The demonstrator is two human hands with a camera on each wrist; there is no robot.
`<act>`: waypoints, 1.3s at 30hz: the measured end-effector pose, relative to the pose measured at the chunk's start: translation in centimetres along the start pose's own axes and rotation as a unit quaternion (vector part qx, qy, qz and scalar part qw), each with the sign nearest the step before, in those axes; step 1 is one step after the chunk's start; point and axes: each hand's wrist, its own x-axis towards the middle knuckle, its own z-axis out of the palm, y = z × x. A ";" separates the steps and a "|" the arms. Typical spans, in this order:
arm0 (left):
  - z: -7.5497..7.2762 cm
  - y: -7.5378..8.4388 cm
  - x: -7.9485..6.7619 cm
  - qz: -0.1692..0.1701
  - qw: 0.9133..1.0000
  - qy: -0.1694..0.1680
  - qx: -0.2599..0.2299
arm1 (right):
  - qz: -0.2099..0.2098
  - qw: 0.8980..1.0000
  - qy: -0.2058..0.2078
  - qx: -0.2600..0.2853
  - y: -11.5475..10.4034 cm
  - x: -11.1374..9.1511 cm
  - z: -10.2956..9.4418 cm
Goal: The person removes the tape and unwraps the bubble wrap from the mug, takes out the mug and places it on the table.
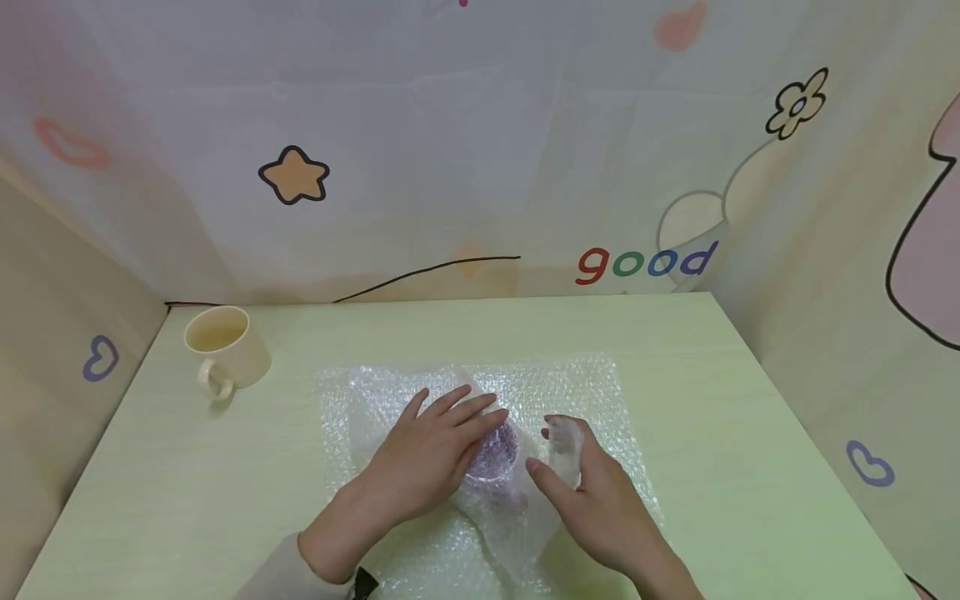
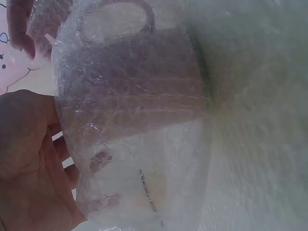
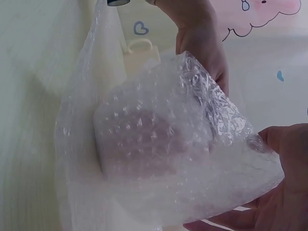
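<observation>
A purple mug (image 1: pixel 497 454) sits in the middle of the table under a layer of bubble wrap (image 1: pixel 577 379). In the left wrist view, the handle of the mug (image 2: pixel 130 77) shows through the plastic. My left hand (image 1: pixel 427 454) rests on the wrapped mug from the left, fingers extended across it, its thumb mostly hidden. To the right of the mug, my right hand (image 1: pixel 603 496) holds a flap of the wrap between thumb and fingers. That flap of bubble wrap (image 3: pixel 226 163) stretches from the mug to the hand in the right wrist view.
A cream mug (image 1: pixel 228 354) stands at the back left of the pale green table (image 1: pixel 750 467). Printed cloth (image 1: pixel 465 167) hangs behind the table and along both sides. The bubble wrap spreads flat under and around the wrapped mug.
</observation>
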 end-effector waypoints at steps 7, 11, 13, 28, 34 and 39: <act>0.1 -0.1 0.0 -0.003 1.000 -0.005 -0.001 | 0.020 1.000 0.004 0.020 0.8 -1.0 -1.6; 0.0 -0.1 0.0 -0.005 1.000 -0.012 -0.002 | 0.023 0.999 0.007 0.021 1.5 -1.7 -2.5; 0.0 -0.1 0.1 -0.004 1.000 -0.012 -0.001 | 0.019 1.000 0.011 0.021 1.9 -2.0 -2.8; -0.1 0.0 0.2 0.002 1.000 -0.014 -0.010 | 0.064 0.997 0.014 0.035 4.8 -3.2 -4.9; -0.2 0.2 0.2 -0.001 1.000 -0.017 -0.015 | 0.089 0.996 -0.007 0.027 5.8 -3.6 -6.1; -0.2 0.2 0.1 -0.004 1.000 -0.016 -0.011 | 0.081 0.996 -0.021 0.020 6.5 -3.7 -6.8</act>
